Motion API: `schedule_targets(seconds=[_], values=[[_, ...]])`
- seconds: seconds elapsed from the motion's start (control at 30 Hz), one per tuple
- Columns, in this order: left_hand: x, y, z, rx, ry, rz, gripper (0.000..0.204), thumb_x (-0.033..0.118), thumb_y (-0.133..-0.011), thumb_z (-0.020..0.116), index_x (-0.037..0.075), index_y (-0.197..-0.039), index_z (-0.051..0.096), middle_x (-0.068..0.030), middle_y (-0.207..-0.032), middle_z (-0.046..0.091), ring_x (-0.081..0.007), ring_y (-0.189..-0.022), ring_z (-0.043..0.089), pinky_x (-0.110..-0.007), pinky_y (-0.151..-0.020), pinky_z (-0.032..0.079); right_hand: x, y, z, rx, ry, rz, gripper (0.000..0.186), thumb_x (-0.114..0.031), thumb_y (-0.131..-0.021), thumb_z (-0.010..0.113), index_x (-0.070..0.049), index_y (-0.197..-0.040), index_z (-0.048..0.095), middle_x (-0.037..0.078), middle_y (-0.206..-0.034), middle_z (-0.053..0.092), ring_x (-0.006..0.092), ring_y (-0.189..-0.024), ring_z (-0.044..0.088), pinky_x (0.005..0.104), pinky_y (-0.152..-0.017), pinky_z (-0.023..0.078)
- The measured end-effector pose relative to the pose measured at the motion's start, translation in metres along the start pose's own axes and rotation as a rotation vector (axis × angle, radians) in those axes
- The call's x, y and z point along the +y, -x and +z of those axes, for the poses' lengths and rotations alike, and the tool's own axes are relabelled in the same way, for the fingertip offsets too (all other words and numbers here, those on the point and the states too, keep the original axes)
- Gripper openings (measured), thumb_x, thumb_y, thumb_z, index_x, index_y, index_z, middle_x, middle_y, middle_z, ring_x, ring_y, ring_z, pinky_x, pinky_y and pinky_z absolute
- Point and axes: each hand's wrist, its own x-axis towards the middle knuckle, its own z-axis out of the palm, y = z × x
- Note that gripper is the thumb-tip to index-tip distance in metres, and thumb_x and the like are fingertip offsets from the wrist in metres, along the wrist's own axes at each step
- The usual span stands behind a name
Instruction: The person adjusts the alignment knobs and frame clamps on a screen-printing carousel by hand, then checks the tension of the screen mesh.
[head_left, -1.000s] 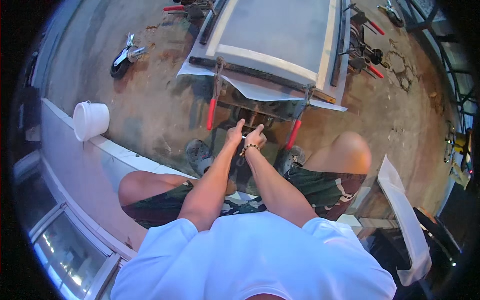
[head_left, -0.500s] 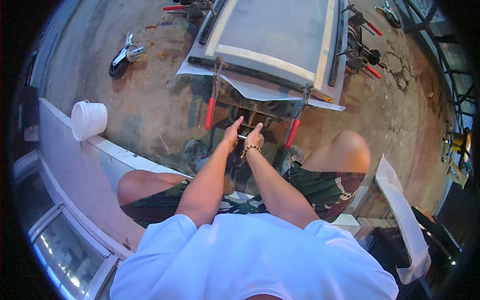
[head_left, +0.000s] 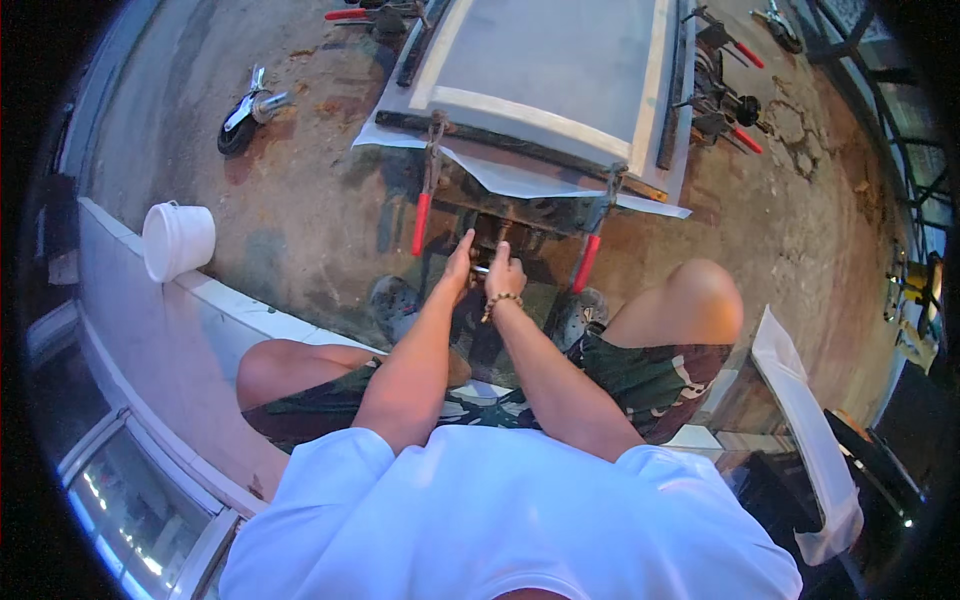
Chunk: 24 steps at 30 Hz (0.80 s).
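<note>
Low in front of me, my left hand (head_left: 459, 268) and my right hand (head_left: 504, 277) face each other with thumbs pointing forward. A short shiny metal bar (head_left: 481, 269) spans the small gap between them, and each hand closes on one end of it. Their curled fingers are mostly hidden. Just beyond my hands, a dark metal screw mechanism (head_left: 500, 232) sits under the end of a work stand. Two locking clamps, a left clamp (head_left: 422, 215) and a right clamp (head_left: 588, 262), hang with red handles from the stand's near edge, one on each side of my hands.
On the stand lies a pale panel (head_left: 545, 60) with a wooden frame (head_left: 530, 122) over translucent sheeting (head_left: 480, 176). More red-handled clamps (head_left: 745, 138) line its sides. A caster wheel (head_left: 240, 125) and a white bucket (head_left: 180, 240) stand left. A plastic strip (head_left: 795, 400) leans at right.
My hands have shifted slightly left, and the bar between them has turned a little. The stand, panel and clamps stay where they were.
</note>
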Motion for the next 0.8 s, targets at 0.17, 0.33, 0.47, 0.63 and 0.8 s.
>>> schedule_targets(seconds=[0.17, 0.33, 0.47, 0.63, 0.8], values=[[0.007, 0.018, 0.029, -0.009, 0.125, 0.030, 0.041, 0.042, -0.083, 0.064, 0.004, -0.100, 0.063, -0.0088, -0.088, 0.065, -0.0217, -0.074, 0.062, -0.037, -0.067, 0.050, -0.015, -0.007, -0.009, 0.087, -0.235, 0.157, 0.070, -0.053, -0.092, 0.034, 0.010, -0.090, 0.066, 0.031, -0.093, 0.063, 0.0466, -0.094, 0.059, 0.0516, -0.086, 0.042], [0.006, 0.033, 0.038, 0.248, -0.062, 0.099, 0.047, 0.045, -0.084, 0.060, 0.000, -0.097, 0.066, -0.0081, -0.079, 0.063, -0.0211, -0.064, 0.059, -0.034, -0.051, 0.045, -0.015, -0.004, -0.006, 0.201, -0.219, 0.224, 0.067, -0.049, -0.092, 0.036, 0.010, -0.082, 0.067, 0.030, -0.088, 0.064, 0.0462, -0.089, 0.061, 0.0501, -0.084, 0.043], [0.006, 0.041, 0.047, 0.363, -0.214, 0.142, 0.046, 0.041, -0.086, 0.054, -0.003, -0.092, 0.066, -0.0155, -0.077, 0.065, -0.0271, -0.068, 0.061, -0.038, -0.057, 0.046, -0.004, -0.018, -0.006, 0.112, -0.242, 0.255, 0.061, -0.045, -0.092, 0.041, 0.009, -0.082, 0.067, 0.030, -0.090, 0.064, 0.0454, -0.091, 0.061, 0.0484, -0.084, 0.044], [-0.008, 0.026, 0.039, 0.441, -0.561, 0.311, 0.047, 0.034, -0.088, 0.042, -0.007, -0.089, 0.063, -0.0284, -0.092, 0.062, -0.0436, -0.087, 0.060, -0.048, -0.077, 0.045, 0.010, -0.035, 0.000, -0.025, -0.400, 0.395, 0.048, -0.038, -0.089, 0.055, 0.008, -0.092, 0.066, 0.016, -0.097, 0.067, 0.0288, -0.087, 0.060, 0.0427, -0.079, 0.044], [0.006, 0.055, 0.058, 0.503, -0.796, 0.387, 0.046, 0.031, -0.089, 0.036, -0.006, -0.091, 0.064, -0.0303, -0.101, 0.060, -0.0479, -0.097, 0.057, -0.052, -0.088, 0.042, 0.025, -0.044, 0.008, -0.074, -0.761, 0.362, 0.062, -0.053, -0.088, 0.053, 0.006, -0.101, 0.066, 0.013, -0.101, 0.065, 0.0249, -0.090, 0.059, 0.0395, -0.083, 0.043]])
